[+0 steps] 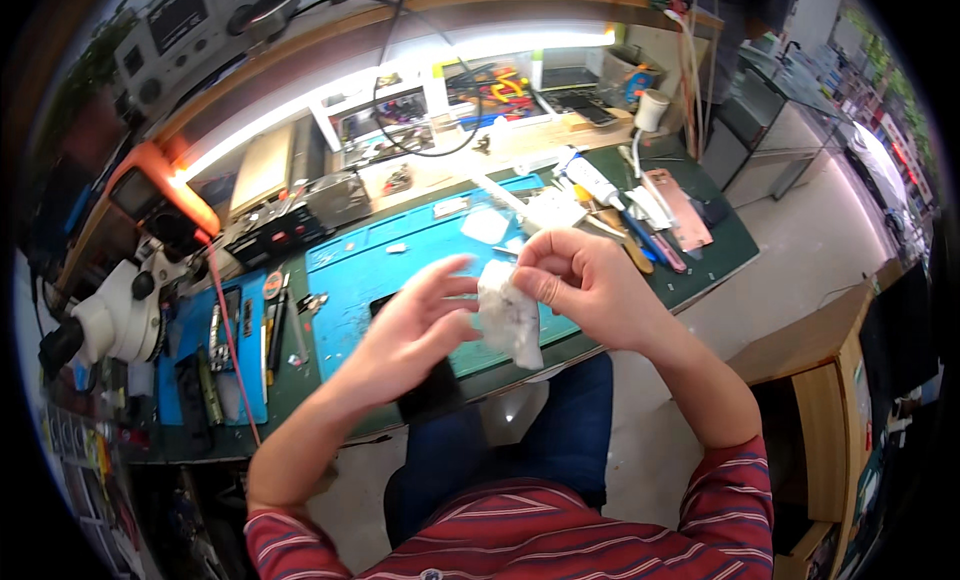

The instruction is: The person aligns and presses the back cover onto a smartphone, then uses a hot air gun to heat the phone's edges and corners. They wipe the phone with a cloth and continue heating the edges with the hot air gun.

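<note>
A crumpled white tissue (508, 318) with dark smudges hangs over the front of the blue work mat (350, 263). My right hand (590, 285) pinches its upper edge between thumb and fingers. Just left of the tissue, my left hand (422, 318) has its fingers apart, slightly blurred, with nothing held in it; whether its fingertips touch the tissue I cannot tell. Below that hand a dark flat object (432, 392), perhaps a phone, reaches past the bench's front edge, partly covered by the hand. A small white sheet (485, 226) lies on the mat behind the tissue.
At the left stand a white microscope (115, 315) and an orange multimeter (165, 200). To the right lie a white tube (588, 175), several hand tools and a pink phone back panel (680, 210). Lit shelves with tools line the back. A wooden cabinet (825, 380) stands at the right.
</note>
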`<state>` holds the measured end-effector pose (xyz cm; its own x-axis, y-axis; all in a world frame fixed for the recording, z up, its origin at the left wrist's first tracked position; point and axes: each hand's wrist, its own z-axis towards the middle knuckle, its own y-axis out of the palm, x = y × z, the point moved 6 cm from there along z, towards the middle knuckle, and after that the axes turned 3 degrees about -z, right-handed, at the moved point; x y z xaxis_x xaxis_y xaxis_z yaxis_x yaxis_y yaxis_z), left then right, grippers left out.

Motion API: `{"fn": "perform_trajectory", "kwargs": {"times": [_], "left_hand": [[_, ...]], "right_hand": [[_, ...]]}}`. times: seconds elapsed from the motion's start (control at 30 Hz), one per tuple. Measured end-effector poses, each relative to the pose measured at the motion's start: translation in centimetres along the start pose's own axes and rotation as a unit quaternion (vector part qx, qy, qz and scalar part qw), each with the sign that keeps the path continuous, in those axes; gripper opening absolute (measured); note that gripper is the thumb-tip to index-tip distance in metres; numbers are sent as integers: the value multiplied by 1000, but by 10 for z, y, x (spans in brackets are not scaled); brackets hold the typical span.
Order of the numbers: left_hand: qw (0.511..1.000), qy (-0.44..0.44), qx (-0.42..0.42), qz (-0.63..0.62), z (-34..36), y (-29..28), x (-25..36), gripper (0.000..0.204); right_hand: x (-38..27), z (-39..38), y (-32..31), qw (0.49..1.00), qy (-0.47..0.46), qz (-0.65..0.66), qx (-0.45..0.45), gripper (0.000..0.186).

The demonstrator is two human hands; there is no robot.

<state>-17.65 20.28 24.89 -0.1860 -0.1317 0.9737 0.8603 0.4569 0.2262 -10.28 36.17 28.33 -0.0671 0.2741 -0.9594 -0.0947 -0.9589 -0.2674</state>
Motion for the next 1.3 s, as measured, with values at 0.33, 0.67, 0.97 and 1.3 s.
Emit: {"fn": "perform_trajectory", "kwargs": {"times": [0.33,0.67,0.97,1.3], "left_hand": [[979,37,63,193,-7,9,9,24],[837,166,-72,516,1,49,9,16],[716,-9,-91,692,116,62,6,21],[767,42,127,628,281,-76,-26,59]], "right_hand": [[53,-32,44,961,63,244,-113,30],[46,-67,22,956,-115,130,237,18],[75,-112,-31,837,-100,134,522,15],[79,-133,-51,871,-62,102,476,19]]}}
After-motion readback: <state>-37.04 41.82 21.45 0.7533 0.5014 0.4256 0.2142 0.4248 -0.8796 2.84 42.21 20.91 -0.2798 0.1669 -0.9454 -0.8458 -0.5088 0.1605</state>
